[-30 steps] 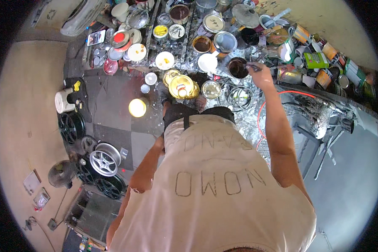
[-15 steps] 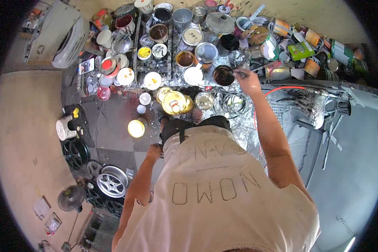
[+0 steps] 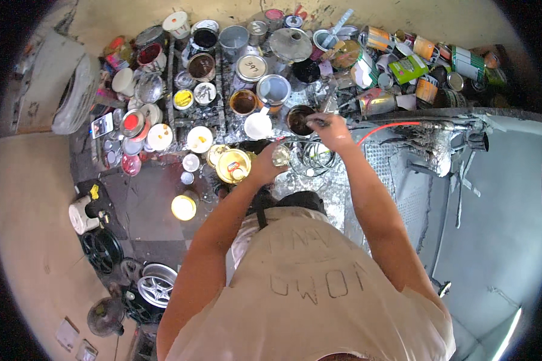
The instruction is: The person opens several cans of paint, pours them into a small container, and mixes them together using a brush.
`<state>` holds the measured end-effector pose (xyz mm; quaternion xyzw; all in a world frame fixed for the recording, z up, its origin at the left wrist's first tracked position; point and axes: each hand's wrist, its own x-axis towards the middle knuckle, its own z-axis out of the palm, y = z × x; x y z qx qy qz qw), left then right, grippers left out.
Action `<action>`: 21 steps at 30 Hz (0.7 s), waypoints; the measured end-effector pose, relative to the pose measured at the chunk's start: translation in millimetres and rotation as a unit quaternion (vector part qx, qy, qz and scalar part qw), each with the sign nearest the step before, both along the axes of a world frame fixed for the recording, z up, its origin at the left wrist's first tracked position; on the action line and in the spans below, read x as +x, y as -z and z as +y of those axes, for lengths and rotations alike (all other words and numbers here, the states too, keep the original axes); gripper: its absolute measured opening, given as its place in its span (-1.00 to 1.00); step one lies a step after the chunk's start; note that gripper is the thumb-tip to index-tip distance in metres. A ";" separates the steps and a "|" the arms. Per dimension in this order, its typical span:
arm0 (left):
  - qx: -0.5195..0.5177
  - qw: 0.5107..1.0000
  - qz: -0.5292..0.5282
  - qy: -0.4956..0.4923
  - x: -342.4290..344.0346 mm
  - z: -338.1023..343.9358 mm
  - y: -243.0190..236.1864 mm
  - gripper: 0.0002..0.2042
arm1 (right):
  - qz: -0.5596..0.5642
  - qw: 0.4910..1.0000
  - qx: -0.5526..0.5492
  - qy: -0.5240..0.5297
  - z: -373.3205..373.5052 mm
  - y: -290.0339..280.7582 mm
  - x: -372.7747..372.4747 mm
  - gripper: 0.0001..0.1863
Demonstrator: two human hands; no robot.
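Observation:
My right hand (image 3: 331, 131) is closed on a thin stick-like tool at the rim of an open can of dark brown paint (image 3: 300, 120). Its fingers hide most of the tool. My left hand (image 3: 267, 165) reaches in low at the table's front edge, fingers curled against the left side of a round metal tin (image 3: 280, 154). Just left of that hand is a gold-coloured can (image 3: 233, 166) with small items on top. A white lid (image 3: 259, 125) lies left of the dark can, below an open can with a grey inside (image 3: 273, 90).
Paint cans and lids crowd the table; piled tins (image 3: 427, 90) lie at its right. A phone (image 3: 102, 126) rests at the left. A red hose (image 3: 388, 125) runs toward a paint-crusted spray gun (image 3: 433, 147). On the floor are a yellow-topped can (image 3: 184, 207), a white stool (image 3: 83, 215) and wheels (image 3: 156, 285).
My left hand has come up from beside my hip to the round metal tin. My right hand stays at the dark can, now lower over its rim. The view has shifted slightly.

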<state>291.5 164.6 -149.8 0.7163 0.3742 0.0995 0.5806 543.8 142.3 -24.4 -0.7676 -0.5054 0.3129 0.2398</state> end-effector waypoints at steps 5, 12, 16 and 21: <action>0.084 0.986 -0.049 -0.135 71.0 10.0 25.4 0.14 | -0.096 0.989 -0.082 0.072 -5.3 -19.0 -1.4 -0.78; 0.088 0.977 -0.079 -0.177 117.6 30.0 31.8 0.00 | -0.053 0.996 0.041 0.064 -13.6 -25.0 4.9 -0.78; 0.052 0.979 -0.095 -0.174 122.9 38.5 40.0 -0.06 | -0.078 0.990 -0.036 0.110 -20.3 -13.7 -4.5 -0.77; 0.078 0.979 -0.116 -0.147 98.2 27.3 16.0 -0.08 | 0.141 0.977 -0.001 0.158 -43.1 -25.7 -15.8 -0.75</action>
